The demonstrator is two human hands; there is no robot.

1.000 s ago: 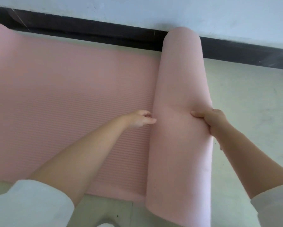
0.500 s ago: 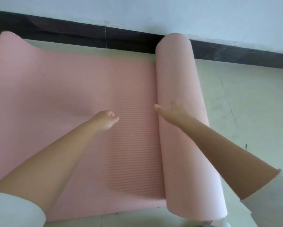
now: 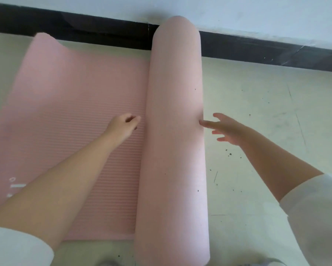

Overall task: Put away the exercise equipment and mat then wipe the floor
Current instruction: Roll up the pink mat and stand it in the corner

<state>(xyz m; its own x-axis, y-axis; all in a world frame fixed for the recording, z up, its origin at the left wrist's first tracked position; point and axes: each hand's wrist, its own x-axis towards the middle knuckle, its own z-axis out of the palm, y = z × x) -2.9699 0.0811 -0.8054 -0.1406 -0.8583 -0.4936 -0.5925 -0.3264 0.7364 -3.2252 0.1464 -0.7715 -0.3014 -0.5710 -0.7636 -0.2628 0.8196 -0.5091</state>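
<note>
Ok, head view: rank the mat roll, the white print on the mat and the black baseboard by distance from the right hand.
1. Mat roll, touching the right hand on its left.
2. Black baseboard, ahead along the wall.
3. White print, far left on the flat mat.

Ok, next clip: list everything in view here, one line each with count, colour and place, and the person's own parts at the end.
Pink ribbed foam exercise mat: one, pink, partly rolled; flat part lies on the floor at left, with white print near its left edge.
Rolled part of the mat: one, pink, thick cylinder running from the near edge up to the wall.
Pale tiled floor: one, off-white, right of the roll, scattered with dark specks.
Black skirting board: one, black, along the foot of the wall.
White wall: one, white, top of the picture.
Left hand: one, fingers loosely curled, over the flat mat beside the roll.
Right hand: one, fingers spread, fingertip at the roll's right side.
White sleeves: two, white, bottom corners.
</note>
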